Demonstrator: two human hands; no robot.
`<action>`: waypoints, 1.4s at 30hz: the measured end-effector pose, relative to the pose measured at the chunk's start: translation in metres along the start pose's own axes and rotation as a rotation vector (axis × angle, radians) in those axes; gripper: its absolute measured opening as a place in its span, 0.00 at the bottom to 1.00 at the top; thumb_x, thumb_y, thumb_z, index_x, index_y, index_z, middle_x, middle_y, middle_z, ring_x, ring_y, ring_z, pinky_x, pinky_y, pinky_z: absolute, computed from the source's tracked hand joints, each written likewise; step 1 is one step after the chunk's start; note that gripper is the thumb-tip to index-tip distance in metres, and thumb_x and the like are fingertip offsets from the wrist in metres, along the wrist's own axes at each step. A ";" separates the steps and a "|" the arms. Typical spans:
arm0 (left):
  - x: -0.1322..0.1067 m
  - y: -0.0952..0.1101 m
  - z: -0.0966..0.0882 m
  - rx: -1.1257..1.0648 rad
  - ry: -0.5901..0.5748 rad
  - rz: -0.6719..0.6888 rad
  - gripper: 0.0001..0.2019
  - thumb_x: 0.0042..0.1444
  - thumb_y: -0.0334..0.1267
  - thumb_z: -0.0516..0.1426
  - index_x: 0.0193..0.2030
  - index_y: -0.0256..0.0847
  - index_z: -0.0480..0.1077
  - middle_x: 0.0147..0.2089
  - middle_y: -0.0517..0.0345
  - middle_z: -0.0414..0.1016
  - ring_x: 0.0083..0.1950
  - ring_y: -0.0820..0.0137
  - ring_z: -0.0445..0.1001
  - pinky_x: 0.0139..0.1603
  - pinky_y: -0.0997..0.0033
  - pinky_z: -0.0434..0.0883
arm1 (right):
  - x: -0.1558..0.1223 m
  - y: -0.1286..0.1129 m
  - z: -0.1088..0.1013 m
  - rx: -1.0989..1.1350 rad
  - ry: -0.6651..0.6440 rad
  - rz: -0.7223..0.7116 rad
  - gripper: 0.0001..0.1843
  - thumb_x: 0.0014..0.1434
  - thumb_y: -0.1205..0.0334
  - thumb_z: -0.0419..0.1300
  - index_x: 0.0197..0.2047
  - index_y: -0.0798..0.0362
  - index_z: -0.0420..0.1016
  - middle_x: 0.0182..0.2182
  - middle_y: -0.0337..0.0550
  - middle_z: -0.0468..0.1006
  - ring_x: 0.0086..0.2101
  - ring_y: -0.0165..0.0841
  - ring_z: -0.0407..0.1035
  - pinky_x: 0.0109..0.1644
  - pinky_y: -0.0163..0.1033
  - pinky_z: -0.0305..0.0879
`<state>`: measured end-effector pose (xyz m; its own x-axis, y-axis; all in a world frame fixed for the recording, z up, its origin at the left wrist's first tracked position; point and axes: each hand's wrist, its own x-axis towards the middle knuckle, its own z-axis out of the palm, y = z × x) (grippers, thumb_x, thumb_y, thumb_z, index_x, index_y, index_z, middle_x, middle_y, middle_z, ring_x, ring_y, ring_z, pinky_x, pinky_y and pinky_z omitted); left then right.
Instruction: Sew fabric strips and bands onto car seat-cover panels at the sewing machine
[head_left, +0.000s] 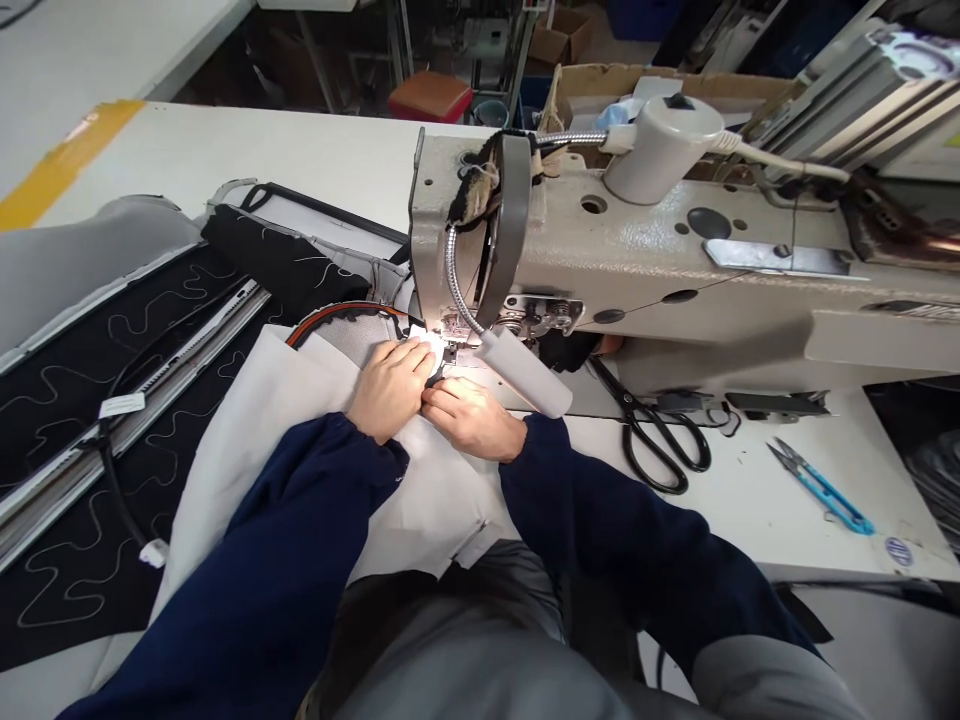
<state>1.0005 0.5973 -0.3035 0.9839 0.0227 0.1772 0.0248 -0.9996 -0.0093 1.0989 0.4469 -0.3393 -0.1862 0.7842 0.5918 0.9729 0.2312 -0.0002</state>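
Note:
A sewing machine (480, 270) stands before me, its lamp lighting the needle area. My left hand (394, 385) lies on white fabric (300, 400) just left of the needle, fingers stretched side by side, thumb hidden. Close in front of the needle, my right hand (476, 415) is closed, thumb and fingers pinching the work's edge, where a bit of dark trim shows. Behind my left hand, a grey mesh piece (352, 335) with an orange and black edge curves toward the presser foot. The white fabric drapes down over my lap.
Black-handled scissors (660, 440) and blue thread snips (821, 485) lie on the table to the right. A quilted black piece (67, 560) with a zipper-like strip spreads at left. The lamp head (525, 375) hangs close above my right hand. A cardboard box (667, 85) stands behind the machine.

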 end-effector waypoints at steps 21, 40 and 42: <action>0.009 0.016 -0.003 -0.102 0.034 -0.034 0.12 0.63 0.26 0.51 0.42 0.36 0.77 0.43 0.45 0.78 0.54 0.57 0.73 0.56 0.56 0.68 | -0.009 0.001 -0.016 -0.004 -0.153 0.056 0.18 0.71 0.73 0.45 0.37 0.58 0.75 0.38 0.48 0.75 0.38 0.36 0.63 0.45 0.43 0.63; 0.015 0.010 -0.013 -0.214 0.071 -0.202 0.16 0.60 0.26 0.49 0.44 0.39 0.79 0.37 0.51 0.79 0.41 0.63 0.75 0.44 0.65 0.70 | -0.010 0.000 -0.014 0.096 -0.321 0.237 0.15 0.70 0.75 0.47 0.41 0.58 0.74 0.39 0.49 0.74 0.42 0.35 0.67 0.51 0.43 0.63; 0.021 0.004 -0.016 -0.349 0.099 -0.276 0.16 0.62 0.28 0.49 0.43 0.37 0.79 0.37 0.53 0.79 0.38 0.66 0.74 0.42 0.69 0.71 | -0.010 0.003 -0.015 0.110 -0.344 0.245 0.16 0.69 0.76 0.46 0.40 0.58 0.74 0.40 0.49 0.74 0.42 0.35 0.67 0.52 0.43 0.64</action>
<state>1.0183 0.5933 -0.2837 0.9266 0.3050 0.2200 0.2063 -0.9014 0.3808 1.1054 0.4309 -0.3327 -0.0051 0.9655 0.2602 0.9772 0.0601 -0.2037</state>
